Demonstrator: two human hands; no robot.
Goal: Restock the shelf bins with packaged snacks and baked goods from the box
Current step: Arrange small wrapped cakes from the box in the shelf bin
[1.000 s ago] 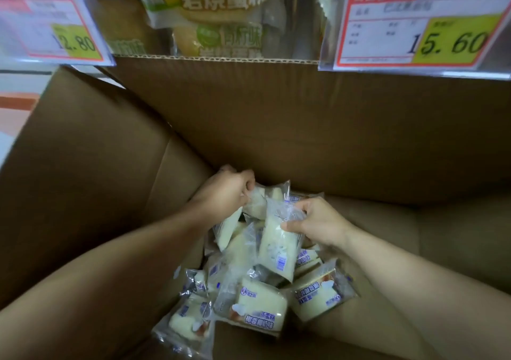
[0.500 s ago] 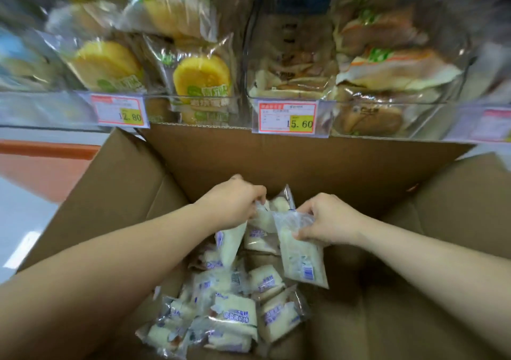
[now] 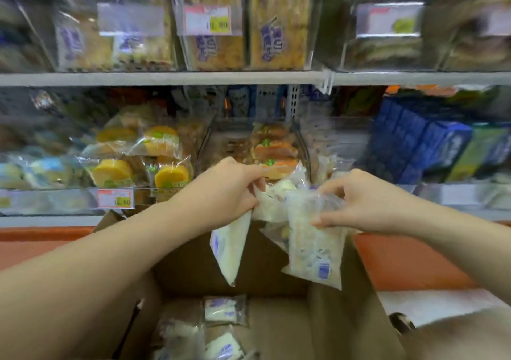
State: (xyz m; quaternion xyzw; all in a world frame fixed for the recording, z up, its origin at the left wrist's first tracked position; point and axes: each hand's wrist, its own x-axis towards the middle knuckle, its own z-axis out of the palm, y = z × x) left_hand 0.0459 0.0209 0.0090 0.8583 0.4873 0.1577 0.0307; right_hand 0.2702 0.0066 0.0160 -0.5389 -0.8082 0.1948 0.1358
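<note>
My left hand [image 3: 226, 193] grips the tops of pale cream snack packets [image 3: 229, 249] that hang below it. My right hand [image 3: 356, 202] pinches another clear packet of the same cream cakes [image 3: 315, 252] by its upper edge. Both hands are raised above the open cardboard box [image 3: 276, 271], in front of the lower shelf's clear bins [image 3: 249, 144]. Several more packets [image 3: 224, 310] lie at the bottom of the box.
The lower shelf holds yellow round cakes [image 3: 113, 169] at left, sandwich buns [image 3: 276, 149] in the middle bin and blue boxes [image 3: 431, 146] at right. The upper shelf [image 3: 166, 79] carries bins of wrapped biscuits with price tags. An orange floor strip runs beneath the shelving.
Both hands have lifted their packets out of the box and up to the lower shelf bins. The view has tilted upward from the box to the shelves.
</note>
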